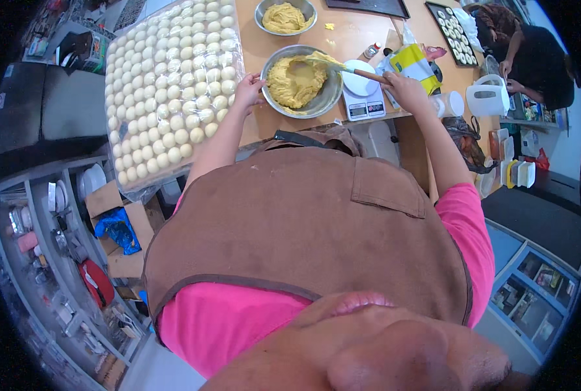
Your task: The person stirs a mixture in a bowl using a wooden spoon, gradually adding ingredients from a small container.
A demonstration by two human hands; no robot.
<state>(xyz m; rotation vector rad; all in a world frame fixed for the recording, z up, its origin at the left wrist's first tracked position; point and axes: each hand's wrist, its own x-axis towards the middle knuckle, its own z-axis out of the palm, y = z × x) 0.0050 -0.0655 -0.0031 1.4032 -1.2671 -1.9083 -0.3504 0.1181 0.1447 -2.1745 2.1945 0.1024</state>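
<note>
A metal mixing bowl with thick yellow batter stands near the table's front edge. On its left rim my left hand is closed, fingers over the edge. My right hand is wrapped round the wooden handle of a spatula, whose pale blade reaches into the batter at the bowl's upper right and is partly coated. A shallow hollow shows in the middle of the batter. Just right of the bowl, under the spatula, sits a white kitchen scale with a round plate.
Left of the bowl lies a large tray of round dough balls under clear plastic. Behind stands a second metal bowl of yellow batter. A yellow-green package, a white pitcher and a dark baking tray are on the right, where another person works.
</note>
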